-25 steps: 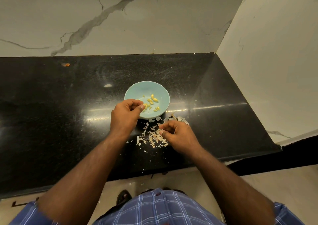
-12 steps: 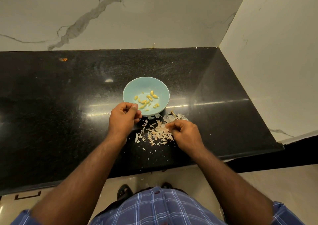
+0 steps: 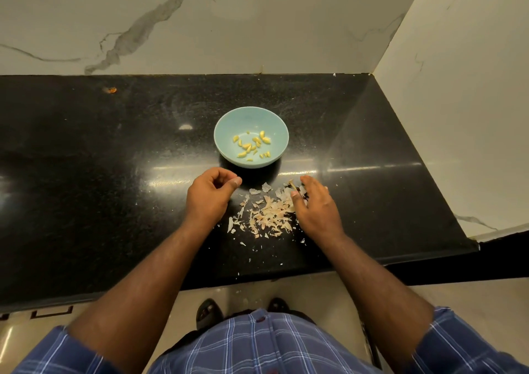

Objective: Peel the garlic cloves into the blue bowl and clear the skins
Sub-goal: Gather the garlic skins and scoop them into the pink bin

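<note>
— Bowl? Where?

— Blue bowl [image 3: 251, 137] on the black counter [image 3: 86, 173], near the middle, just beyond both hands. Upright. Peeled yellow garlic cloves [image 3: 252, 144] scattered over its bottom, more than a dozen by the look of it, some touching one another.

— And the skins?

— Garlic skins [image 3: 267, 213] in a loose pale pile on the counter, on the near side of the bowl, apart from it. Between the two hands. Thickest towards the right, thinning into small flakes towards the counter's front edge.

— Left hand?

— Left hand [image 3: 209, 194] just left of the pile, close to the bowl's near rim but not touching it. Fingers curled in loosely, thumb tip against the forefinger. Cannot tell whether anything sits in that pinch; nothing visible there.

— Right hand?

— Right hand [image 3: 315, 204] laid at the right edge of the pile, palm down. Fingers fairly straight and a little spread, tips among the far skins. Thumb alongside the heap, touching it. Gripping nothing.

— Anything else around?

— Marble wall [image 3: 200, 24] behind and to the right of the counter. A small orange speck [image 3: 110, 89] far back on the left of the counter. Blue checked shirt [image 3: 266, 345] at the bottom, dark sandals [image 3: 209, 312] on the floor below.
</note>
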Demonstrator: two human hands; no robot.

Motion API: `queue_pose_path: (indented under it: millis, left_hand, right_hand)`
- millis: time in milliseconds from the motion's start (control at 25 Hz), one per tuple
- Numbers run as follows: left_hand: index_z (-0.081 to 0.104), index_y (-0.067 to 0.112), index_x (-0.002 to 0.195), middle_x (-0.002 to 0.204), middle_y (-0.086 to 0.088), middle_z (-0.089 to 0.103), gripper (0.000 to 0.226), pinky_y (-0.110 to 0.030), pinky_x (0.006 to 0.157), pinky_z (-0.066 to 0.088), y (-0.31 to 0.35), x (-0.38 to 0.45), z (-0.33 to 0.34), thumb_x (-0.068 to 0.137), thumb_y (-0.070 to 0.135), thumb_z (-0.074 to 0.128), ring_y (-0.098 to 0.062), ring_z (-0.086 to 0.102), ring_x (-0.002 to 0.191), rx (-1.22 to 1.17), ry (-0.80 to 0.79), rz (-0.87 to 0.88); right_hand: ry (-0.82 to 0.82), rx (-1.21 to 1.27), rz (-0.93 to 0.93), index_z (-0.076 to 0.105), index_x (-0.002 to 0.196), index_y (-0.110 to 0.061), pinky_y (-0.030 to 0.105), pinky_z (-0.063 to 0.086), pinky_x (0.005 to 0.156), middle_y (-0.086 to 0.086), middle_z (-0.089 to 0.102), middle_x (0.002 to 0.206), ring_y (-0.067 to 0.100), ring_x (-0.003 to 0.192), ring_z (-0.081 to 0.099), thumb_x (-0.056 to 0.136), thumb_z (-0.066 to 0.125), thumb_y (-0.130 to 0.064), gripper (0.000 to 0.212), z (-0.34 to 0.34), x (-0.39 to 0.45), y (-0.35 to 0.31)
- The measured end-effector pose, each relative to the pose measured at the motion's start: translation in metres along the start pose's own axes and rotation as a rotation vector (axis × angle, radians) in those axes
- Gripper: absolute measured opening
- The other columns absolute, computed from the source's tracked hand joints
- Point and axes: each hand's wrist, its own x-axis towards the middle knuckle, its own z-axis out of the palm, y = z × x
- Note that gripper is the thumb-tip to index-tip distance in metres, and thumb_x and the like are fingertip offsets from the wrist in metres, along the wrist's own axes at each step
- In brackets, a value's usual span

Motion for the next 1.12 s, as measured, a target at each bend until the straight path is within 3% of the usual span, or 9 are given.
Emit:
queue_pose_path:
  millis: [120,240,360,560,680,840,1000,1120]
  left_hand:
    - [0.075,0.033,0.107,0.103,0.015,0.074,0.017,-0.038,0.094,0.056,-0.015,-0.009,0.002,0.098,0.023,0.065,0.001,0.065,0.096,0.086,-0.023,0.027]
    - [0.071,0.03,0.123,0.117,0.016,0.069,0.031,-0.034,0.098,0.055,-0.024,-0.017,0.003,0.101,0.013,0.057,-0.001,0.064,0.106,0.13,-0.019,0.151]
    - [0.068,0.024,0.124,0.122,0.01,0.065,0.027,-0.041,0.096,0.055,-0.034,-0.02,-0.012,0.1,0.017,0.06,-0.012,0.063,0.108,0.201,0.079,0.257]
    - [0.061,0.019,0.132,0.143,-0.002,0.058,0.032,-0.051,0.122,0.03,-0.058,-0.02,-0.026,0.1,0.021,0.06,-0.022,0.038,0.146,0.369,0.134,0.243]
    - [0.055,0.02,0.139,0.15,-0.005,0.051,0.037,-0.055,0.121,0.029,-0.052,-0.028,-0.002,0.102,0.025,0.056,-0.024,0.034,0.148,0.367,0.027,0.203]
    - [0.052,0.023,0.142,0.154,0.0,0.047,0.038,-0.05,0.118,0.036,-0.037,-0.046,0.027,0.104,0.022,0.055,-0.017,0.037,0.147,0.167,-0.113,0.224]
    - [0.049,0.027,0.142,0.154,0.002,0.046,0.037,-0.054,0.114,0.041,-0.047,-0.039,0.012,0.105,0.03,0.052,-0.02,0.04,0.145,0.194,-0.021,0.205]
    - [0.047,0.025,0.144,0.156,0.0,0.043,0.039,-0.055,0.116,0.038,-0.046,-0.039,0.027,0.105,0.031,0.051,-0.023,0.037,0.148,0.194,-0.018,0.181]
  right_hand:
    - [-0.042,-0.042,-0.072,0.037,0.154,-0.015,0.033,0.001,0.124,0.007,0.036,0.161,0.021,0.154,0.021,0.106,0.04,-0.04,0.054,0.027,-0.013,-0.016]
    - [-0.078,0.081,-0.165,0.038,0.154,-0.015,0.032,0.006,0.127,0.006,0.037,0.161,0.017,0.153,0.023,0.106,0.042,-0.034,0.051,0.041,-0.024,-0.035]
    - [0.007,0.154,-0.099,0.037,0.155,-0.015,0.032,0.011,0.126,0.005,0.035,0.162,0.016,0.153,0.022,0.107,0.046,-0.026,0.051,0.026,-0.023,-0.025]
    - [0.086,0.06,0.068,0.033,0.156,-0.014,0.036,0.008,0.127,0.009,0.035,0.162,0.02,0.154,0.02,0.104,0.039,-0.035,0.056,0.025,-0.041,-0.009]
    - [0.033,0.104,-0.007,0.032,0.156,-0.01,0.032,0.005,0.127,0.011,0.034,0.162,0.021,0.154,0.021,0.098,0.036,-0.036,0.064,0.052,-0.047,-0.042]
    - [0.007,0.351,0.0,0.035,0.156,-0.017,0.029,0.025,0.121,0.007,0.038,0.16,0.018,0.148,0.033,0.1,0.044,-0.029,0.058,0.042,-0.041,-0.061]
    - [0.194,0.144,0.146,0.04,0.154,-0.017,0.042,0.022,0.125,0.01,0.037,0.161,0.024,0.152,0.027,0.1,0.045,-0.035,0.057,-0.001,-0.039,0.008]
    - [0.197,0.01,0.23,0.038,0.153,-0.008,0.043,0.011,0.128,0.013,0.035,0.162,0.027,0.154,0.023,0.095,0.038,-0.039,0.066,-0.008,-0.038,0.039]
